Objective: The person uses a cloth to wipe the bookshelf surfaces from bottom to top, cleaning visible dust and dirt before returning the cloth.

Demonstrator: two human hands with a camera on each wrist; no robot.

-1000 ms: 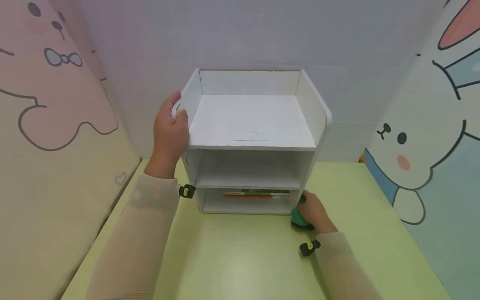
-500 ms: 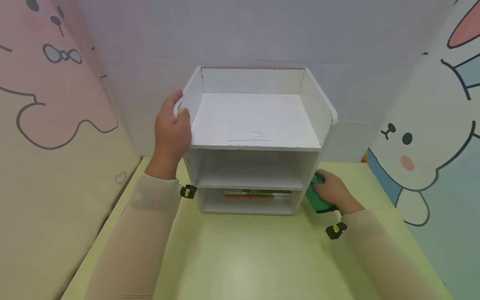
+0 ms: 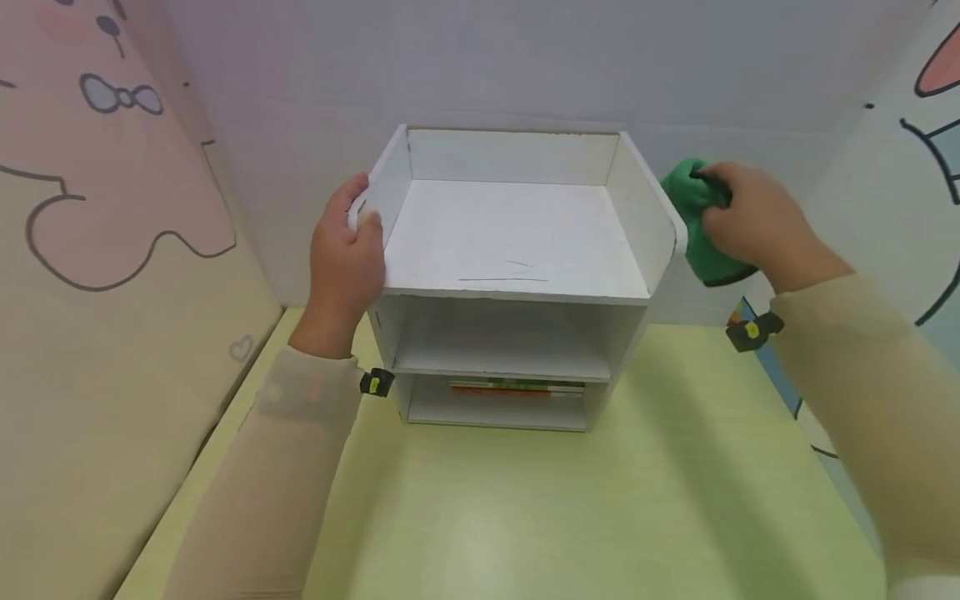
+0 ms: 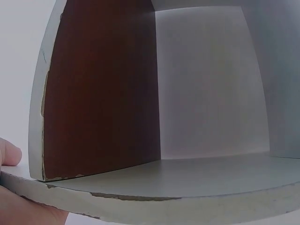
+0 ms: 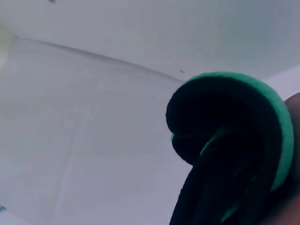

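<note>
A white three-tier shelf unit [image 3: 510, 250] stands on the green table [image 3: 525, 517] against the back wall. My left hand [image 3: 347, 254] grips the unit's upper left side panel, thumb over its edge; the left wrist view shows that panel [image 4: 98, 93] close up with a fingertip [image 4: 9, 154] on its edge. My right hand [image 3: 750, 223] holds a bunched green cloth [image 3: 693, 225] against the outside of the unit's upper right side panel. The right wrist view shows the folded green cloth [image 5: 234, 140] near a white surface.
Flat items [image 3: 517, 387], orange and green, lie on the unit's bottom tier. Cartoon-printed panels stand at the left [image 3: 97, 250] and right [image 3: 922, 167] of the table. A plain white wall [image 3: 510, 67] rises behind the unit.
My right hand has carried the green cloth from the table beside the unit's lower right corner up to its upper right side panel. The left hand has kept its grip.
</note>
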